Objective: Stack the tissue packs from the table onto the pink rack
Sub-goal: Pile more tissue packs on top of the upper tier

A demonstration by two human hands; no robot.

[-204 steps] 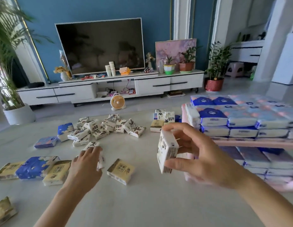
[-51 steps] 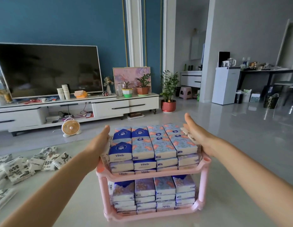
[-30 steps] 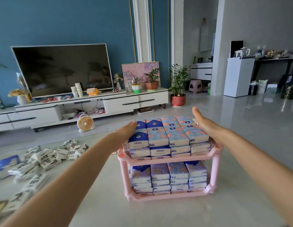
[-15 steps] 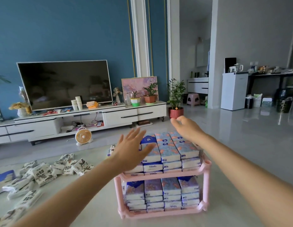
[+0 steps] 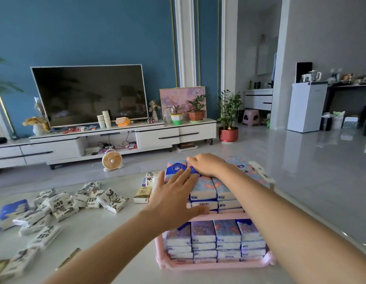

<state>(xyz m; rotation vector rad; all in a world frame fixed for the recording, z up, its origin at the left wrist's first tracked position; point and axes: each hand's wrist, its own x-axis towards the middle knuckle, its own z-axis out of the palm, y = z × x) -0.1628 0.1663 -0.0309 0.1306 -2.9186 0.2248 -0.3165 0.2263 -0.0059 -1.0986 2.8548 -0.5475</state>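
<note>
Moved: since half a second ago both hands have come down onto the top layer of the pink rack [image 5: 216,216]. The right hand [image 5: 207,165] has shifted from the far right corner toward the middle of the back row. The left hand [image 5: 173,198], which was raised over the near left corner, now lies on the packs.
Left hand: wide, with straight, spread fingers lying flat on the upper-tier packs [image 5: 204,189] at their near left side, and the thumb reaching along the front edge.
Right hand: palm down on the back row of the same layer, fingers bent downward at the far side. Whether they grip a pack or only press on it cannot be told.
Upper tier: blue and pink-patterned packs stacked several deep in rows.
Lower tier: the lower-tier packs [image 5: 215,232] fill it in four stacked columns.
Rack position: it stands on the desk [image 5: 116,251] near the desk's right edge.
Loose packs: white black-printed loose packs [image 5: 63,206] lie scattered on the left of the desk, with a blue one among them. A yellowish pack [image 5: 142,194] lies just beside the rack's left side.
Background: a television [image 5: 90,95] and a small fan [image 5: 112,159] on the floor.
</note>
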